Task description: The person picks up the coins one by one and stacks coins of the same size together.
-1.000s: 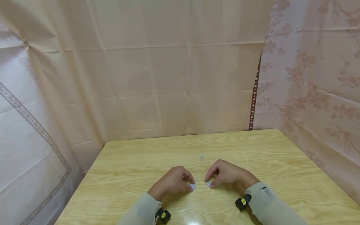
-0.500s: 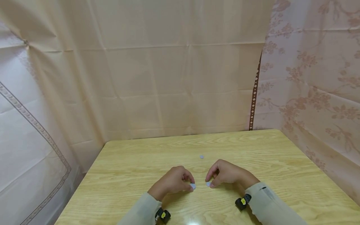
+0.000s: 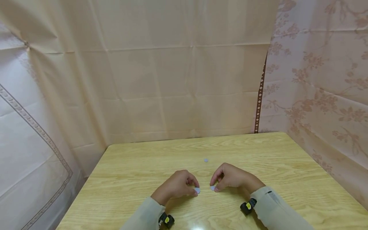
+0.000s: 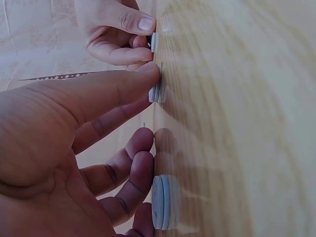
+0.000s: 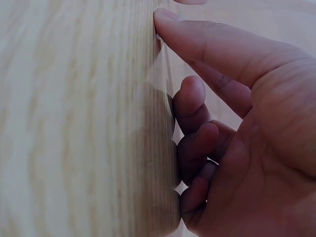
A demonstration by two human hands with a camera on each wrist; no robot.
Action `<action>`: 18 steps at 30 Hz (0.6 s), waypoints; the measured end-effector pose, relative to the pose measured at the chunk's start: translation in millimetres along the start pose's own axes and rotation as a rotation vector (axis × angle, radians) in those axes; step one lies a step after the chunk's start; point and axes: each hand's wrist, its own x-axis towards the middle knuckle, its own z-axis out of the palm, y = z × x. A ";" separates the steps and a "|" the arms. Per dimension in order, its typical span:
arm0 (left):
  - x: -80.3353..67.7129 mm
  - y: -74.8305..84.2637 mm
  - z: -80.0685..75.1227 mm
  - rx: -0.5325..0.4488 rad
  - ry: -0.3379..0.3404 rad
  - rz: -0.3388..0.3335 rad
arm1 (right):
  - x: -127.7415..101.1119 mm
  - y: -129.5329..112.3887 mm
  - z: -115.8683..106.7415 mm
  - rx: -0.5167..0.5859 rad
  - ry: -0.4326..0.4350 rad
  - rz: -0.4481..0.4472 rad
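Observation:
In the head view my left hand (image 3: 180,184) and right hand (image 3: 231,177) rest low over the table, facing each other with a small gap between. The left thumb and index finger pinch small flat pale discs (image 3: 197,190), seen edge-on and stacked in the left wrist view. More stacked pale discs (image 4: 163,202) lie on the table by that hand's curled outer fingers, hidden from the head camera. Between right thumb and index finger is another pale disc (image 3: 212,188); fingertips mostly hide it in the right wrist view. Its other fingers (image 5: 190,98) curl against the tabletop.
One more small grey disc (image 3: 206,160) lies on the wood-grain table (image 3: 143,159), farther back than the hands. A beige curtain (image 3: 172,80) hangs behind the table's far edge, and a flowered one (image 3: 325,80) along the right. Each wrist carries a small black camera (image 3: 246,208).

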 end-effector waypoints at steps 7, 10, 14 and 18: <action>0.9 -0.4 -1.8 -0.026 -0.010 -0.029 | 0.2 -1.1 -0.3 0.005 -0.008 -0.020; 1.8 0.1 -3.3 -0.029 -0.021 -0.048 | -0.4 -1.1 -0.2 -0.003 -0.006 -0.016; 5.0 2.8 -6.4 -0.023 -0.035 -0.051 | -1.4 -1.2 -0.2 -0.003 -0.001 0.003; 11.8 5.7 -9.4 -0.020 -0.037 -0.046 | -0.9 -1.0 0.8 0.004 -0.005 0.003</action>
